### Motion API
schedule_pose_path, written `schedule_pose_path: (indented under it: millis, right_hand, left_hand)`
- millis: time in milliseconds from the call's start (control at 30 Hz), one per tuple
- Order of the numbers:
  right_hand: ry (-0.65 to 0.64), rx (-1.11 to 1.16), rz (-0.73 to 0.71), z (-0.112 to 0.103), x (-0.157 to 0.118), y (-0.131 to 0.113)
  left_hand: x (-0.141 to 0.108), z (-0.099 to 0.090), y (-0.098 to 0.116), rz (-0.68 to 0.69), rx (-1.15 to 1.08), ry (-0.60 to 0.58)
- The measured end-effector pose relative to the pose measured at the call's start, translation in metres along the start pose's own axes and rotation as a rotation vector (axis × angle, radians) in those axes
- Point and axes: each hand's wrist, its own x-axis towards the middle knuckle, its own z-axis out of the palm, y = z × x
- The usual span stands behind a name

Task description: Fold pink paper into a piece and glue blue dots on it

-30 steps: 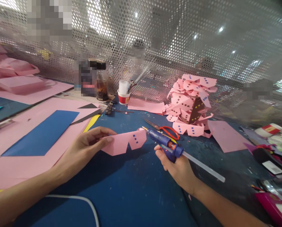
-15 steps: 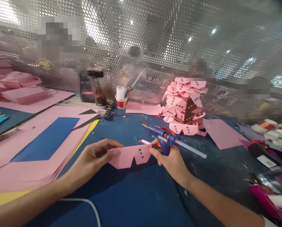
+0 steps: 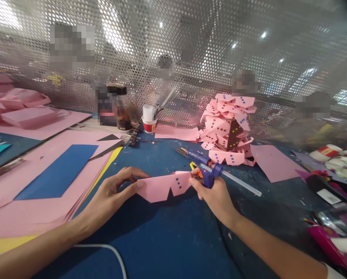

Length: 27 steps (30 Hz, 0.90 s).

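Observation:
Between my hands hangs a pink paper cutout (image 3: pixel 158 187) shaped like a mask, with a V notch in its lower edge and blue squares right of the notch. My left hand (image 3: pixel 119 186) pinches its left end between thumb and fingers. My right hand (image 3: pixel 215 193) grips a blue hot glue gun (image 3: pixel 206 170), while its thumb and fingertips also pinch the cutout's right end. A clear glue stick (image 3: pixel 243 184) juts from the gun's back, and the nozzle points up and left. Behind the gun lie scissors (image 3: pixel 181 152), partly hidden, with yellow showing at the handle.
A tall pile of similar pink cutouts (image 3: pixel 220 128) stands at the back right. Pink sheets (image 3: pixel 74 162) with a blue sheet (image 3: pixel 57 170) on top lie left. A paper cup (image 3: pixel 149 126) and jar (image 3: pixel 123 112) stand before the perforated metal screen (image 3: pixel 190 58). A white cable (image 3: pixel 115 252) lies in front.
Both hands have shifted slightly, the right one rightward with the glue gun. The cutout has moved right and a little up, and more of the scissors shows behind the gun.

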Motion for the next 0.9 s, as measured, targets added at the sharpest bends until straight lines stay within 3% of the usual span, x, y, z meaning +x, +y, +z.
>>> schedule_pose_path:
  millis: [400, 633, 900]
  right_hand:
    - [0.044, -0.003, -0.032, 0.000, 0.001, 0.014]
    - [0.071, -0.020, -0.019, 0.004, 0.000, 0.013]
    - [0.030, 0.021, -0.055, 0.003, 0.000, 0.019]
  left_hand:
    - [0.005, 0.007, -0.005, 0.134, -0.041, 0.036]
    - [0.005, 0.001, -0.010, 0.054, -0.112, -0.066]
    - [0.001, 0.000, -0.007, 0.062, -0.087, -0.061]
